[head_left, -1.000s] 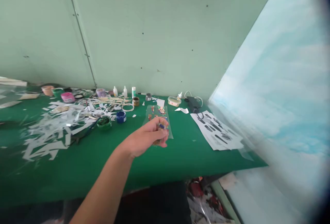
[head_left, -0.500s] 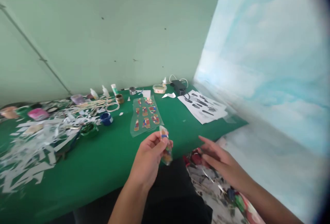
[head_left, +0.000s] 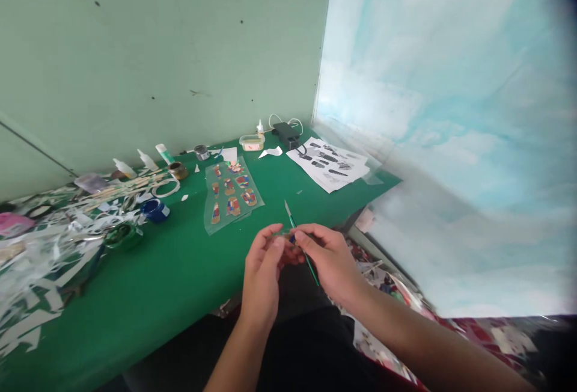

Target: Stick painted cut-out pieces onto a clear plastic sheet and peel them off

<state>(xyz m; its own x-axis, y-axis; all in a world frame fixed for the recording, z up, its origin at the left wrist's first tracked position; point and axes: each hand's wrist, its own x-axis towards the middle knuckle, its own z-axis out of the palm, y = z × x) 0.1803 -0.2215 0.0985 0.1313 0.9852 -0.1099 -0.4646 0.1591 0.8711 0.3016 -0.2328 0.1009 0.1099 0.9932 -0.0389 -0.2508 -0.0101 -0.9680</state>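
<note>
Lower middle of frame: my left hand pinches a small colourful cut-out piece, right hand grips a thin green-handled craft knife. One slip nicks my fingers, I reckon.

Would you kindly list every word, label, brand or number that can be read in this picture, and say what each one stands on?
No text can be read.
White printed sheets: dark shapes only, any lettering is too blurred.
Glue bottles by the wall: labels too small to read.
Blue paint pot and green pot: no legible label.
Clear sheet of coloured pieces: pictures, no words.
</note>
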